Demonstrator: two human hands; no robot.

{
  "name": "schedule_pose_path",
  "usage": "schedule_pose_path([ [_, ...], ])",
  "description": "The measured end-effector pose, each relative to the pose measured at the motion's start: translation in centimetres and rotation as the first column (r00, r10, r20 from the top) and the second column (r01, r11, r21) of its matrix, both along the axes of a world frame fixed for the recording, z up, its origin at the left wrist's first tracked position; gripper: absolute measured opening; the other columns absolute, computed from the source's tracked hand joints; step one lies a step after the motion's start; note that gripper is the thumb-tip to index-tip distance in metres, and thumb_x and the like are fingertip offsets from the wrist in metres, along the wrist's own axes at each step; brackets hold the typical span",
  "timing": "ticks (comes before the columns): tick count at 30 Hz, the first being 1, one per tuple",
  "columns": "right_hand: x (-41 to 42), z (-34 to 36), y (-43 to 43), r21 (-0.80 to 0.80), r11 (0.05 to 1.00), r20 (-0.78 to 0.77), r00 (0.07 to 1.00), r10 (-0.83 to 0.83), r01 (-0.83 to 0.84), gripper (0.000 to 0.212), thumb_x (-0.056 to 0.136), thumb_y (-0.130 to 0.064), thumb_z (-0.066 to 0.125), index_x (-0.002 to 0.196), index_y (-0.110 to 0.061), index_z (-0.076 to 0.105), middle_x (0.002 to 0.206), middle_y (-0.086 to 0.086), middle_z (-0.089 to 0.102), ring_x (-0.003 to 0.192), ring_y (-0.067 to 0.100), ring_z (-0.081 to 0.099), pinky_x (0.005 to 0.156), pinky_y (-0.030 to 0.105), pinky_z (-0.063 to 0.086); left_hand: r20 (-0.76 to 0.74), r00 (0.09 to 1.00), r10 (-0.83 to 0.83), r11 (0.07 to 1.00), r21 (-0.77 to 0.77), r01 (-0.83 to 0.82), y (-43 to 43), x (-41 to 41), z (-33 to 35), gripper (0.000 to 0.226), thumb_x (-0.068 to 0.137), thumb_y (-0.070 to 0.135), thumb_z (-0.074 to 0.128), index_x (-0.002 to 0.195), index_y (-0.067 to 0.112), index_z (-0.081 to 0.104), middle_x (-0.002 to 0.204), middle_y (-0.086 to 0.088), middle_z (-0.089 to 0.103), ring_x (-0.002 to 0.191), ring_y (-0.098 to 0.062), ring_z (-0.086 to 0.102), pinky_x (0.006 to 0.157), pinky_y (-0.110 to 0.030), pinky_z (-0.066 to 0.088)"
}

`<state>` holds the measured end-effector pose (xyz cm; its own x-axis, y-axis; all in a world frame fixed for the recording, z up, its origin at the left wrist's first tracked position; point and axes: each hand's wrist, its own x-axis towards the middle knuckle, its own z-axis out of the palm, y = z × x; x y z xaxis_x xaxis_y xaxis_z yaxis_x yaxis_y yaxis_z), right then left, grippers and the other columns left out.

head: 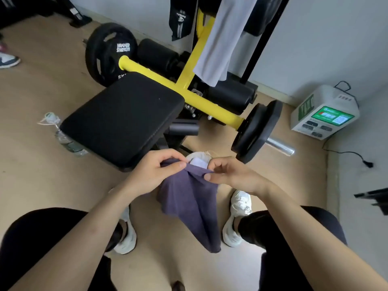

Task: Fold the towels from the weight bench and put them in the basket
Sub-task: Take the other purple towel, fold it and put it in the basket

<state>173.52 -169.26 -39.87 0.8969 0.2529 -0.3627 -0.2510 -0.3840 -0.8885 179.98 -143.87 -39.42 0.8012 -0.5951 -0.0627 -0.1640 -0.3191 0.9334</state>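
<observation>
**Purple towel held up by its top edge in front of the weight bench**

The person holds a purple towel (190, 204) in the air with both hands, above the floor between their two white shoes. The left hand (156, 171) pinches the towel's upper left corner between thumb and fingers; the right hand (231, 174) pinches the top edge just beside it, thumb and forefinger closed on the cloth and the other fingers curled loosely. The towel hangs down from the two grips in loose folds, tapering to a point near the right shoe (237, 219).

Just behind the hands, partly hidden by them, sits the basket (199, 156), pale and low on the floor, with something white and folded showing inside it. Beyond it stands the weight bench (123, 116), its black padded seat bare, on a yellow frame loaded with black weight plates. A grey towel (222, 38) hangs from the upper part of the machine, draped down over the yellow upright. A clear water bottle (67, 141) lies on the floor at the bench's left side, and a white device with a green screen (324, 113) stands near the wall to the right.
</observation>
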Motion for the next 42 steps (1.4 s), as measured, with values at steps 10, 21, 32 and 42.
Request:
schedule_pose_path([
  [10, -1.5, -7.0, -6.0, -0.363, 0.923, -0.211, 0.976, 0.047, -0.123, 0.024, 0.082, -0.013, 0.077, 0.067, -0.022, 0.061, 0.057, -0.015, 0.053, 0.055, 0.002, 0.046, 0.058, 0.013, 0.037, 0.19, 0.943, 0.272, 0.903, 0.288, -0.318, 0.9, 3.8, -5.5, 0.008, 0.096, 0.029, 0.067, 0.094, 0.026, 0.074, 0.09, 0.01, 0.073, 0.092, -0.012, 0.067, 0.077, -0.027, 0.048],
  [21, -0.5, -6.5, -7.6, -0.289, 0.892, 0.172, 0.935, -0.31, 0.349, 0.01, 0.093, -0.014, 0.069, 0.084, -0.013, 0.071, 0.069, 0.004, 0.062, 0.061, 0.009, 0.05, 0.059, 0.022, 0.042, 0.094, 0.968, 0.231, 0.943, 0.223, -0.246, -0.5, 3.3, -5.1, 0.009, 0.096, 0.021, 0.068, 0.092, 0.028, 0.072, 0.088, 0.014, 0.073, 0.088, 0.002, 0.066, 0.074, -0.008, 0.045],
  [32, 0.4, -4.3, -0.9, 0.081, 0.993, 0.187, 0.977, -0.098, 0.084, 0.022, 0.09, -0.003, 0.071, 0.113, -0.006, 0.07, 0.064, 0.018, 0.053, 0.05, 0.004, 0.04, 0.048, 0.013, 0.036, 0.012, 0.992, -0.128, 0.991, 0.038, 0.127, -4.5, 0.6, -4.7, 0.008, 0.095, 0.021, 0.065, 0.102, 0.021, 0.069, 0.09, 0.006, 0.073, 0.087, -0.01, 0.069, 0.078, -0.021, 0.05],
  [42, 1.0, -3.7, -1.9, 0.02, 0.991, 0.177, 0.975, -0.133, 0.132, 0.01, 0.091, 0.006, 0.066, 0.095, 0.011, 0.074, 0.048, -0.026, 0.058, 0.046, -0.006, 0.055, 0.048, 0.005, 0.039, 0.046, 0.991, -0.129, 0.98, 0.16, 0.12, -4.3, 1.0, -6.2, 0.02, 0.09, 0.047, 0.063, 0.086, 0.027, 0.065, 0.072, 0.006, 0.069, 0.067, -0.012, 0.063, 0.065, -0.039, 0.052],
])
